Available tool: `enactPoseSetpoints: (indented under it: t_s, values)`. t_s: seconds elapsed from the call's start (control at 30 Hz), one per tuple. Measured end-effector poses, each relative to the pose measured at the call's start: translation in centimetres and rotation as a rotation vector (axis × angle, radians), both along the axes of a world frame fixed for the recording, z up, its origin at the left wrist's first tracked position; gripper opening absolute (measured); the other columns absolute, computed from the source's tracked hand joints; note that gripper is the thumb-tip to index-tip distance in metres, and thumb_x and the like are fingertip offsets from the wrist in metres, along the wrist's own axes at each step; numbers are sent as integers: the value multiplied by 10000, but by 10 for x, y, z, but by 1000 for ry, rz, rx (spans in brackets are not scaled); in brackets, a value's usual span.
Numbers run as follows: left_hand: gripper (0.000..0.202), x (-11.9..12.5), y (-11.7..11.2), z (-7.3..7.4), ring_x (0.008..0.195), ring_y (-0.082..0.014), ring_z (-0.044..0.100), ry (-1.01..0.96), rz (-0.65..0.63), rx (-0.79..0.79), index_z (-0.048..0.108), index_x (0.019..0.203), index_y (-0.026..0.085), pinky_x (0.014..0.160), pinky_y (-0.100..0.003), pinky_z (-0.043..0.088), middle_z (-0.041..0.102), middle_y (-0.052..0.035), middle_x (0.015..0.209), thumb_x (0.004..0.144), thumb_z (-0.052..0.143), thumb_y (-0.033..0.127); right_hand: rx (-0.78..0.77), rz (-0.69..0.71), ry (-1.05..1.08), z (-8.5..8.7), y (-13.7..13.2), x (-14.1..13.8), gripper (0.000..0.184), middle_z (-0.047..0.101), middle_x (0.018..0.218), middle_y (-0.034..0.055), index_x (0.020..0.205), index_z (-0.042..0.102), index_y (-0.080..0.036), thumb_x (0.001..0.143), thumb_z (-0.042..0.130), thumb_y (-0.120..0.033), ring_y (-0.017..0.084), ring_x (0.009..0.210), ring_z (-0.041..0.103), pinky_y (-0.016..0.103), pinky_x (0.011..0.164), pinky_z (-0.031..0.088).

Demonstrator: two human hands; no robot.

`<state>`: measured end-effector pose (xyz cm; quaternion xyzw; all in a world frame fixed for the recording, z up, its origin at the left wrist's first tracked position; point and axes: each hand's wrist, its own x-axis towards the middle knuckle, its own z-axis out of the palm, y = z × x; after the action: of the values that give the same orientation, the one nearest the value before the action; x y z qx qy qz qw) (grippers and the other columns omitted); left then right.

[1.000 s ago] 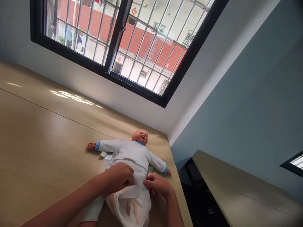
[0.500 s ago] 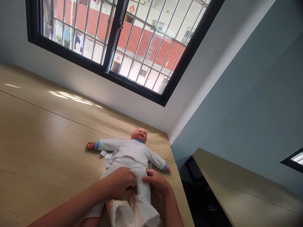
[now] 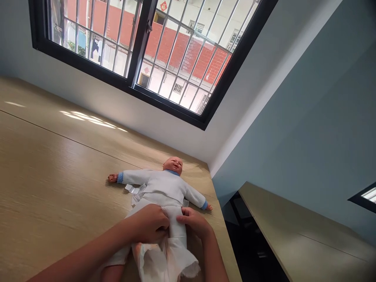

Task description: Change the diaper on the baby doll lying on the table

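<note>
While the doll (image 3: 165, 186) lies face up on the wood-look table (image 3: 73, 184), arms spread, both hands are at its lower body. Left hand (image 3: 152, 223): just below the doll's waist, fingers curled in tight like a loose fist, knuckles against the white cloth (image 3: 177, 227) running down from there. Can't tell if cloth is pinched inside; fingertips hidden. Right hand (image 3: 195, 223): opposite edge of that same cloth, thumb laid on top, fingers bent, narrow gap between. Rest of the fingers hidden behind, so grip not confirmed.

Doll wears a white top with blue collar and cuffs. Pale leg covering (image 3: 119, 256) shows on its lower left, beneath the left forearm, bare leg coming out of the end. Crumpled white piece (image 3: 155, 260) sits below the doll's waist, nearer the wearer than both hands; thin, ruffled edge, some orange tint, mouth gaping. Can't tell exactly what it is. White tab (image 3: 135, 190) sticks out beside the doll's waist, under the outstretched arm on the left.

Beyond the doll's head: barred window, dark frame (image 3: 169, 105). Right of the doll, well apart: second table (image 3: 293, 227), same wood look.
</note>
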<state>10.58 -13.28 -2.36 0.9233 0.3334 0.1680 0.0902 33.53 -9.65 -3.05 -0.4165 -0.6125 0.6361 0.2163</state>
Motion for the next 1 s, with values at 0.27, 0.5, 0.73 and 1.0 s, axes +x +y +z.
enactPoseSetpoints:
  t_s: [0.27,0.5,0.73,1.0]
  values:
    - [131,0,6,-9,568,-149,526,-5,-25,6,649,622,188,604,-289,351,674,-31,664,730,721,176,-99,-37,19,-4,3,0,577,667,914,76,931,702,-169,536,896,-544,232,820,596,312,721,487]
    - [164,-1,4,-9,560,-133,502,-24,-17,11,611,614,182,614,-284,334,653,-4,649,734,715,142,-113,-20,40,-3,3,1,536,664,907,65,972,709,-162,603,887,-508,206,809,583,298,724,480]
    - [104,-1,3,-7,605,-149,537,-33,-8,2,657,652,189,625,-282,335,681,-13,685,746,675,148,-87,-11,18,0,2,1,545,668,940,94,997,713,-146,632,871,-519,231,857,614,301,741,493]
    - [115,1,2,-6,608,-165,550,20,11,-8,687,660,186,638,-297,372,690,-52,688,774,684,199,-66,-19,12,1,0,-1,528,669,931,101,957,704,-149,643,859,-545,236,840,624,313,753,507]
